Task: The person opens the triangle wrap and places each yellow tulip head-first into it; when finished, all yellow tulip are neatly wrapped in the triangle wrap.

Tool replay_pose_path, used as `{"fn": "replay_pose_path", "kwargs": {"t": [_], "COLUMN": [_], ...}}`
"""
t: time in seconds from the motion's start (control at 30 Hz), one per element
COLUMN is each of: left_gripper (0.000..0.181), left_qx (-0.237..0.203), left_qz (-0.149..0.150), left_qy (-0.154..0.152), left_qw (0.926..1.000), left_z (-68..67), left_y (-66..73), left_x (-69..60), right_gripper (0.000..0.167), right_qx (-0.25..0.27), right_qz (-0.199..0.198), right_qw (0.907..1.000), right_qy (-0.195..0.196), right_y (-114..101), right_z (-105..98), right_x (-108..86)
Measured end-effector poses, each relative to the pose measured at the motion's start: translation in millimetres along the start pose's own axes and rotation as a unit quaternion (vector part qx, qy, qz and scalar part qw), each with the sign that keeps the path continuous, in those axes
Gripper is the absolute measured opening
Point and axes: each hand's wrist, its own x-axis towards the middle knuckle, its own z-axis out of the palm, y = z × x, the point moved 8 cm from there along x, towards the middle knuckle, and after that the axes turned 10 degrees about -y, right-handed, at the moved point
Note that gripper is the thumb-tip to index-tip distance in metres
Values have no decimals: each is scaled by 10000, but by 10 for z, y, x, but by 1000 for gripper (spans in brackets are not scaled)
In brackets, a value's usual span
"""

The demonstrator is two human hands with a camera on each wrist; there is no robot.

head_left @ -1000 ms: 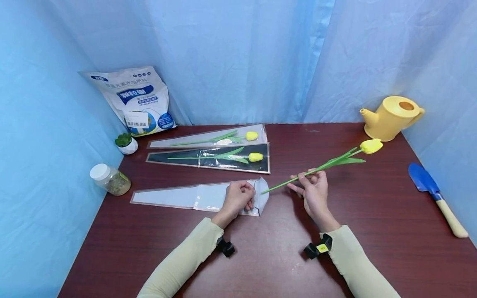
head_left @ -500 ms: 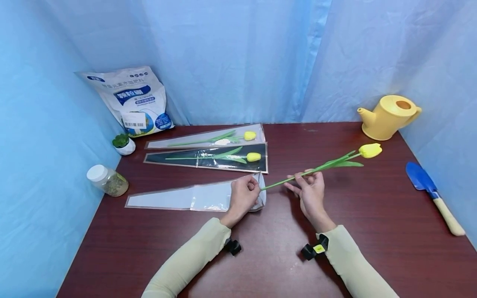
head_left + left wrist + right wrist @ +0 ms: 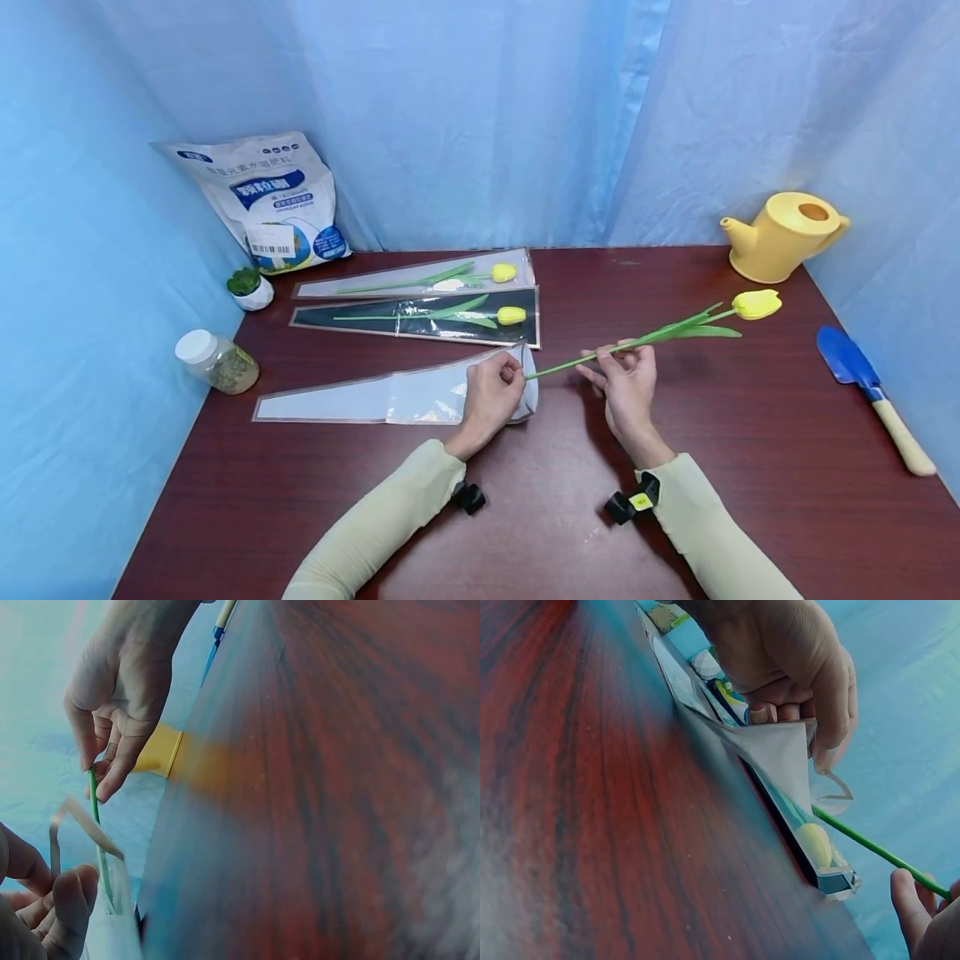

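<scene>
A white flower sleeve (image 3: 322, 406) lies on the table, its wide mouth lifted and spread toward the right. My left hand (image 3: 493, 392) pinches the edge of that mouth between thumb and fingers. In my right hand (image 3: 630, 396) is the stem of a yellow tulip (image 3: 756, 305), gripped partway along, with bloom and leaves pointing up and right. The green stem (image 3: 103, 866) has its lower end inside the sleeve's mouth in the left wrist view. From the right wrist, the raised sleeve edge (image 3: 784, 754) hides the stem's tip.
Behind lie a black-backed sleeve (image 3: 360, 325) and a white-backed one (image 3: 322, 289), each with a yellow tulip. A fertilizer bag (image 3: 277, 200), potted plant (image 3: 253, 292) and jar (image 3: 221, 362) stand left. On the right are a yellow watering can (image 3: 780, 242) and a blue trowel (image 3: 870, 392).
My left hand has shifted a little right and up, lifting the sleeve's mouth. The stem's lower end, outside over the sleeve's edge earlier, is now within the opening. My right hand has barely moved.
</scene>
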Motion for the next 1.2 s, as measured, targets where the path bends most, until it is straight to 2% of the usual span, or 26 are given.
{"fn": "replay_pose_path", "kwargs": {"t": [0.17,0.37,0.63,0.73,0.87,1.03,1.1,1.2], "left_gripper": [11,10,11,10,10,10,10,10], "left_qx": [64,86,143,134,113,89,71,32], "left_qz": [23,142,166,178,181,107,84,59], "left_qy": [49,68,103,109,123,86,72,68], "left_qw": [10000,9998,9997,9997,9997,9999,9999,10000], "left_z": [-13,-23,-31,-34,-43,-47,-51,-53], "left_y": [15,45,52,54,58,40,34,25], "left_x": [4,-8,-5,-3,-2,5,7,8], "right_gripper": [24,25,36,37,31,10,8,10], "right_qx": [49,69,-387,-448,-403,-400,-367,-348], "right_qz": [-107,54,234,250,328,448,534,593], "right_qw": [9999,9998,9990,9987,9986,9969,9956,9949], "right_qy": [14,-180,62,24,-107,-507,-679,-734], "right_y": [-5,61,105,108,110,58,41,22], "right_z": [11,110,64,61,81,130,143,134], "right_x": [-17,-69,-81,-79,-77,-51,-40,-31]}}
